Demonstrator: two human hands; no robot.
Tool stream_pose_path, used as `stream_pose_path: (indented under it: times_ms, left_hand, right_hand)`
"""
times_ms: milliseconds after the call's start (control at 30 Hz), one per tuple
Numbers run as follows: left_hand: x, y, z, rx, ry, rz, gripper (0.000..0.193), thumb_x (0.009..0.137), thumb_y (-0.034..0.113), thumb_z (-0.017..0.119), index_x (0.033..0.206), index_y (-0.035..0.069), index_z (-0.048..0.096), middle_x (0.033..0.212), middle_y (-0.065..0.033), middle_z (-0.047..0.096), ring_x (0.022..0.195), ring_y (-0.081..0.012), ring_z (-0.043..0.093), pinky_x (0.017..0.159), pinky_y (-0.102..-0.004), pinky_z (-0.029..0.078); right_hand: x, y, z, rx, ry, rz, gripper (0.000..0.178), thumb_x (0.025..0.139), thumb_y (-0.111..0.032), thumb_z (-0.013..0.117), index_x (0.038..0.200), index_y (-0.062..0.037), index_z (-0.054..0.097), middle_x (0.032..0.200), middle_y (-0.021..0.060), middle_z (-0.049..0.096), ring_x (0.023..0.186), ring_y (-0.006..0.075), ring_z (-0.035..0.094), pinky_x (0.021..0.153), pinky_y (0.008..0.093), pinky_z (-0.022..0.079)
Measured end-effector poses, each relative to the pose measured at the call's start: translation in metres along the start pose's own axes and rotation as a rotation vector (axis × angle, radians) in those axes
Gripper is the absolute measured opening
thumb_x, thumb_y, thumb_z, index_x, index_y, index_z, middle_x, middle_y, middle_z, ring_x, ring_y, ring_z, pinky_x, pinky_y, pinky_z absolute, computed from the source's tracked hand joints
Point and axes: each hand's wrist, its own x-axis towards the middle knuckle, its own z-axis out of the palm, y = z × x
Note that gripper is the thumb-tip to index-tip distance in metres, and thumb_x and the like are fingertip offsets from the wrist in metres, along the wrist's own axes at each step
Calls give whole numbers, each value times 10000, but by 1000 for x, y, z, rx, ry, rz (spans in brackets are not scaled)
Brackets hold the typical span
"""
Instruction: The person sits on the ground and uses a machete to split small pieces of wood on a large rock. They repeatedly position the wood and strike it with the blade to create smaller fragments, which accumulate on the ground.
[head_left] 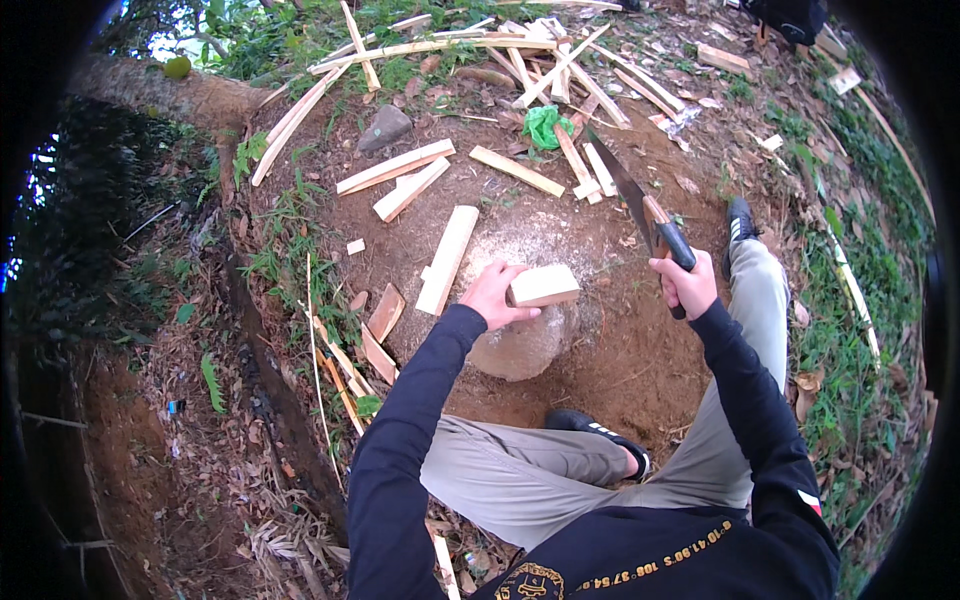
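My left hand [495, 296] grips a short, pale wooden block [545, 286], thumb and fingers around its left end. The block sits over a round log stump [515, 350] dusted with sawdust. To the right, my right hand [692, 285] is closed around the dark handle of a handsaw [630, 195]. The saw's dark blade points up and away to the left, apart from the block. Beyond my left hand lies a longer squared piece of wood [447, 260]. Pale sawdust [530, 240] covers the ground just past the stump.
Several cut wood pieces [517, 171] lie farther ahead, with a heap of long strips [560, 70] behind them. A green plastic bag [545, 127] and a grey stone [385, 128] are among them. A tree trunk [165, 95] and a drop-off edge are at left; my legs flank the stump.
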Motion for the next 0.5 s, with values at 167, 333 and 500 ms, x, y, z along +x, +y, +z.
stream_pose_path:
  times_ms: [167,333,500]
  left_hand:
    - [-24,-33,-9,-126,196,-211,762,752,454,803,1311,17,527,1212,-199,525,1149,-342,551,991,-400,449]
    - [-46,-43,-39,-7,448,-391,698,706,395,838,1205,4,545,1118,-178,504,1058,-354,568,949,-419,462]
    - [-43,-39,-46,280,577,-323,603,647,257,820,1118,3,540,1107,-188,482,1033,-374,553,917,-435,486]
  right_hand:
    - [-1,1,3,1,-21,10,216,831,-60,700,709,-44,523,504,-7,466,352,77,415,329,250,334]
    - [0,1,6,-34,-3,22,242,837,-67,694,681,-48,509,501,-8,456,351,77,407,328,250,331]
    - [3,8,7,-42,-19,29,255,840,-72,692,673,-54,500,500,-7,456,352,78,415,329,250,332]
